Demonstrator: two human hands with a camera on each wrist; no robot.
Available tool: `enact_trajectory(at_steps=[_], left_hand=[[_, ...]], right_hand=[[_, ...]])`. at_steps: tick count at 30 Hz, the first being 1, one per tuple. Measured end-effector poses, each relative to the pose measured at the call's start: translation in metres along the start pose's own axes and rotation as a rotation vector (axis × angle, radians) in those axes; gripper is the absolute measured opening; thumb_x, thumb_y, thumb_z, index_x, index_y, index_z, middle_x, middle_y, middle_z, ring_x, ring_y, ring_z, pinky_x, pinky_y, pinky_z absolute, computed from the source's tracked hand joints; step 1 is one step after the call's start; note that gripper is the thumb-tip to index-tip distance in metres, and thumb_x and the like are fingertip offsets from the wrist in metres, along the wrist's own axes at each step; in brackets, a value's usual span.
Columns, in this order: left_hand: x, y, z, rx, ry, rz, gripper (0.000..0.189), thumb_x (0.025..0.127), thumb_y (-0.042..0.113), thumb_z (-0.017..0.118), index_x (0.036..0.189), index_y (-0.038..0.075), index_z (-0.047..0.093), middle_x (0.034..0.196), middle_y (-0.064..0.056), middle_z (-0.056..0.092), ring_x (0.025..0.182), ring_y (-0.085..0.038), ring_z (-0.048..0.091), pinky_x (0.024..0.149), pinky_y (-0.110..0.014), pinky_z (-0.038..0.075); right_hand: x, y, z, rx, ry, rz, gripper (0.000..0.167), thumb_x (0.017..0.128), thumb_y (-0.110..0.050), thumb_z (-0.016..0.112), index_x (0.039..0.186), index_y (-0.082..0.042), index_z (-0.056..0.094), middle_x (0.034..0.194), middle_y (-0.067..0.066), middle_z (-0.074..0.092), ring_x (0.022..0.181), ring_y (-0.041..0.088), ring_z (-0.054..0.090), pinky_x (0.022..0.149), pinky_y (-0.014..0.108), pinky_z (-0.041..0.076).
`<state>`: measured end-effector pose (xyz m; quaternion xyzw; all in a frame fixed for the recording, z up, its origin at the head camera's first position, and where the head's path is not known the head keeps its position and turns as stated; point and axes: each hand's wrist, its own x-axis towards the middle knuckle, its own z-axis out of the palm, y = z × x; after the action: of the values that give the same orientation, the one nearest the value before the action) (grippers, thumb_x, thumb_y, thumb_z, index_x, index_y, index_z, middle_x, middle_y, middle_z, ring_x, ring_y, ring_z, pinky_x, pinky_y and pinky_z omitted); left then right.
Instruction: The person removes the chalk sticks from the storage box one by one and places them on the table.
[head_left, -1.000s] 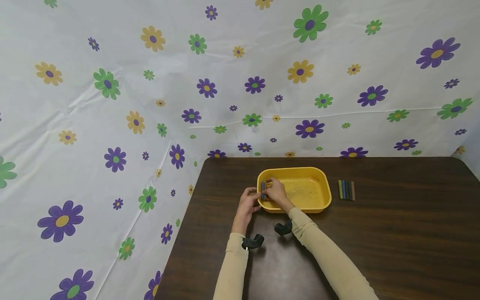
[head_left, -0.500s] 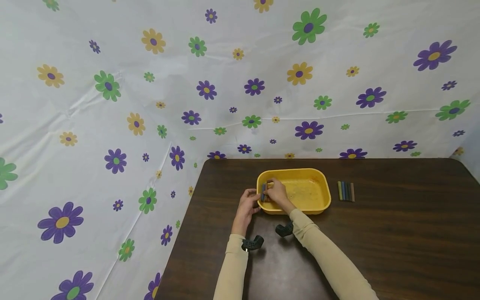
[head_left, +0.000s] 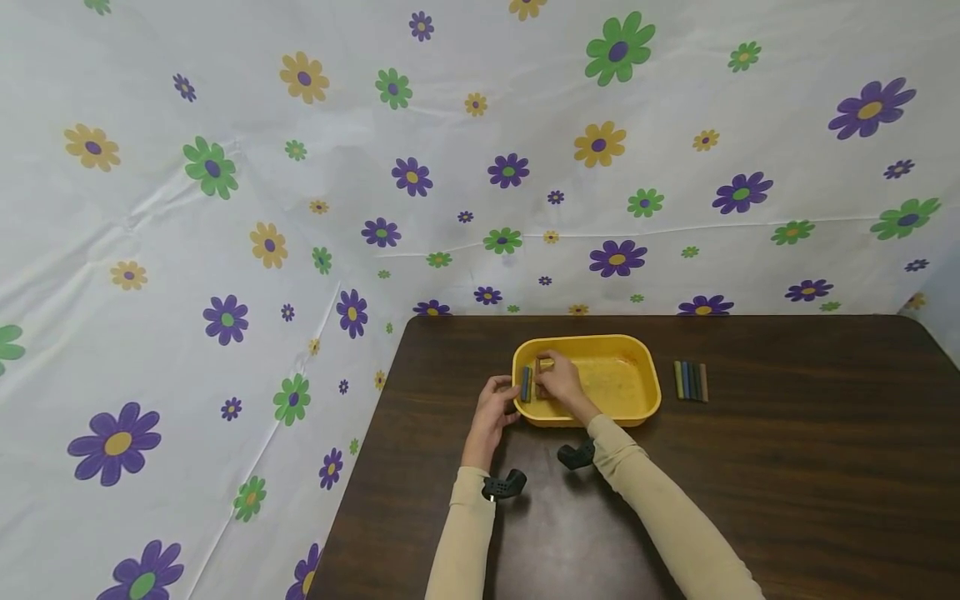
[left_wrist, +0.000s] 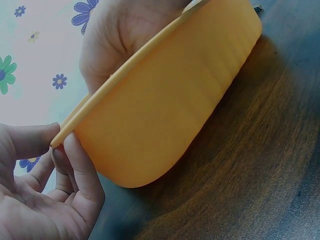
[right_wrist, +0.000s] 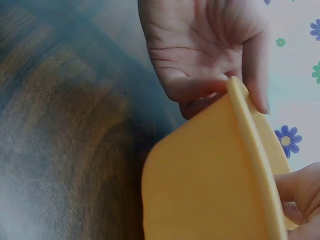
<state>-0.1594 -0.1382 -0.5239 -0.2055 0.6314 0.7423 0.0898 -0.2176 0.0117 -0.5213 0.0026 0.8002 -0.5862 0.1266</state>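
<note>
A yellow plastic tub (head_left: 611, 387) stands on the dark wooden table. My left hand (head_left: 491, 415) pinches its left rim between thumb and fingers, clearly visible in the left wrist view. Inside the tub, a blue chalk-like stick (head_left: 525, 384) lies beside an olive-yellow stick (head_left: 530, 386) along the left wall. Just right of them, the curled fingers of my right hand (head_left: 561, 381) pinch a brown chalk-like stick (head_left: 537, 382). A yellowish stick (head_left: 547, 364) shows at the top of that hand. In the right wrist view, the tub wall hides the sticks.
Several similar sticks (head_left: 691, 381), in yellow, blue, dark and brown, lie side by side on the table (head_left: 787, 433) to the tub's right. A white flower-printed sheet (head_left: 465, 150) hangs behind the table and along its left side.
My right hand has moved a little right inside the tub with the brown stick. The olive-yellow stick beside the blue one now shows. My left hand stays at the rim.
</note>
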Motion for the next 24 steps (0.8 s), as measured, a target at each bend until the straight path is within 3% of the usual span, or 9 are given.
enact_trajectory(at_steps=[10, 16, 24], left_hand=[[0.001, -0.002, 0.000, -0.006, 0.012, 0.019, 0.030, 0.102, 0.013, 0.066, 0.129, 0.005, 0.056, 0.113, -0.014, 0.064, 0.083, -0.018, 0.063, 0.065, -0.028, 0.051], [0.001, -0.002, 0.000, -0.010, 0.011, 0.020, 0.030, 0.101, 0.014, 0.067, 0.128, 0.005, 0.057, 0.114, -0.014, 0.064, 0.085, -0.019, 0.062, 0.067, -0.030, 0.052], [0.001, -0.001, -0.002, -0.017, 0.005, 0.007, 0.029, 0.102, 0.012, 0.066, 0.129, 0.005, 0.057, 0.113, -0.013, 0.064, 0.082, -0.017, 0.062, 0.067, -0.029, 0.052]], right_hand=[[0.000, -0.005, -0.023, 0.038, -0.056, 0.012, 0.046, 0.094, 0.005, 0.069, 0.139, 0.002, 0.059, 0.113, 0.027, 0.069, 0.094, 0.037, 0.071, 0.078, 0.044, 0.060], [-0.001, -0.007, -0.041, 0.071, -0.081, 0.029, 0.047, 0.096, 0.004, 0.068, 0.142, 0.000, 0.058, 0.117, 0.027, 0.067, 0.099, 0.038, 0.069, 0.080, 0.045, 0.060], [0.000, -0.005, -0.068, 0.199, -0.113, 0.059, 0.051, 0.099, 0.004, 0.064, 0.148, 0.000, 0.051, 0.125, 0.030, 0.060, 0.106, 0.041, 0.067, 0.086, 0.050, 0.058]])
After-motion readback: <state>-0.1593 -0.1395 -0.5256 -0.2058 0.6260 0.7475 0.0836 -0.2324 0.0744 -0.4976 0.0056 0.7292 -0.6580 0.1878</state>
